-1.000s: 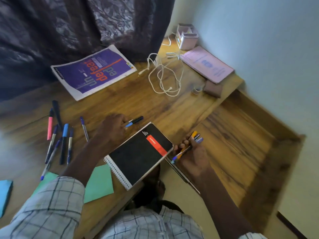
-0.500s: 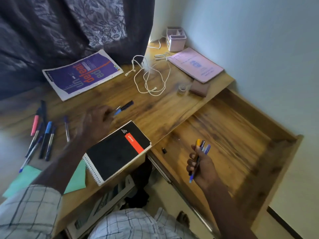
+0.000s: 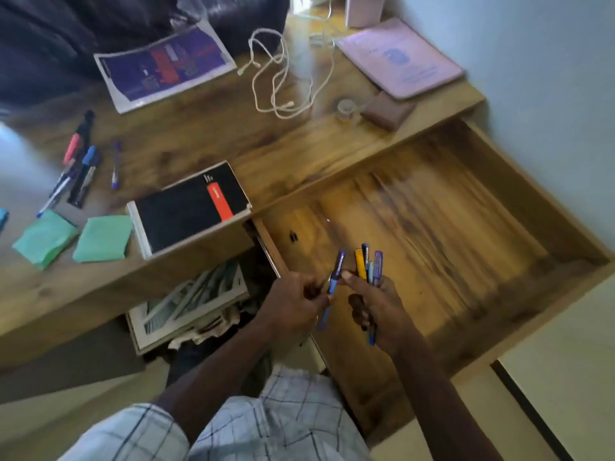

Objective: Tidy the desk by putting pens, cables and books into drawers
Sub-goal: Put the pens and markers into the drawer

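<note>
Both hands hover over the near left part of the open wooden drawer (image 3: 499,194). My left hand (image 3: 296,301) grips a blue pen (image 3: 335,271), its tip up. Beside it my right hand (image 3: 376,304) is closed around a bunch of pens (image 3: 367,264), yellow, black and blue. Several more pens (image 3: 80,168) lie at the desk's left side. A black notebook (image 3: 189,207) with a red label rests at the desk's front edge. A white cable (image 3: 279,78) is coiled at the back, between a purple book (image 3: 166,66) and a pink book (image 3: 399,58).
Two green sticky-note pads (image 3: 73,239) lie at the front left of the wooden desk (image 3: 199,134). A brown wallet (image 3: 387,111) and a small clear jar (image 3: 346,108) sit near the pink book. A small black thing (image 3: 293,236) lies in the drawer. Papers (image 3: 189,304) are stacked under the desk.
My left hand lifted the blue pen from the desk and carried it right to meet my right hand over the drawer. The view tilted down and right.
</note>
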